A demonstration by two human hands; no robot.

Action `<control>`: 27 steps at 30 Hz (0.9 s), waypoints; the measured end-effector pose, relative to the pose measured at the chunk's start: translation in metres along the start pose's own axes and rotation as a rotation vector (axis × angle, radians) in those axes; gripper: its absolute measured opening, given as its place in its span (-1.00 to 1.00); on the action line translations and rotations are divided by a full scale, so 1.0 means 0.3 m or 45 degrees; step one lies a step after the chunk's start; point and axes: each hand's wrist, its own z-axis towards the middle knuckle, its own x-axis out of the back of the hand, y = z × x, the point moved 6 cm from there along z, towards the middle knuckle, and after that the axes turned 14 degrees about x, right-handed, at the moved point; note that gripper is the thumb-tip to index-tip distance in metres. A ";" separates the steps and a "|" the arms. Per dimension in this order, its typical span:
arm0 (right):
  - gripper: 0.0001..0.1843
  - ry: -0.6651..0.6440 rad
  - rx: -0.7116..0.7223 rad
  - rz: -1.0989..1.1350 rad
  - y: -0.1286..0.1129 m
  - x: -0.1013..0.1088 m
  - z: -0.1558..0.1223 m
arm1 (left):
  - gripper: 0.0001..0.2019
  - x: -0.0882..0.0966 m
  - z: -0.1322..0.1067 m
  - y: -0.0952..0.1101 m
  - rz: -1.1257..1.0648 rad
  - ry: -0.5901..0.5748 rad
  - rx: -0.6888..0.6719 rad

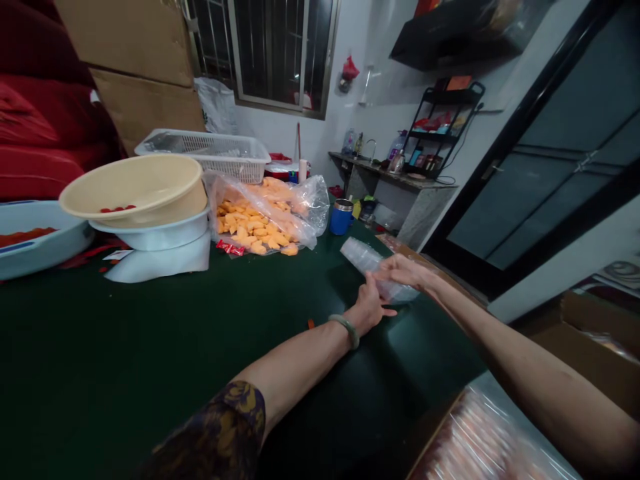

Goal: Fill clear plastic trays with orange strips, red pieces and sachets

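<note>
Both my hands meet at a stack of clear plastic bags (367,261) lying on the dark green table (150,347) near its right edge. My left hand (371,307), with a green bangle on the wrist, pinches the near end of the stack. My right hand (406,271) lies over the top of the stack with its fingers curled on it.
A cream bowl (135,187) sits on a white bowl and scale at the left. A clear bag of orange snacks (260,223) lies behind, with a white basket (210,152) and a blue cup (341,217). A wrapped box (480,433) is at the lower right.
</note>
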 end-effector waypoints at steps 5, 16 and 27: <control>-0.57 0.078 0.005 0.037 0.014 0.000 -0.037 | -0.45 -0.008 0.003 -0.010 0.099 0.096 -0.061; -0.49 0.380 -0.133 0.280 0.072 0.052 -0.106 | -0.54 -0.089 -0.019 0.042 0.336 0.315 -0.116; -0.54 0.511 -0.192 0.380 0.069 0.068 -0.125 | -0.58 -0.107 -0.027 0.067 0.426 0.373 -0.168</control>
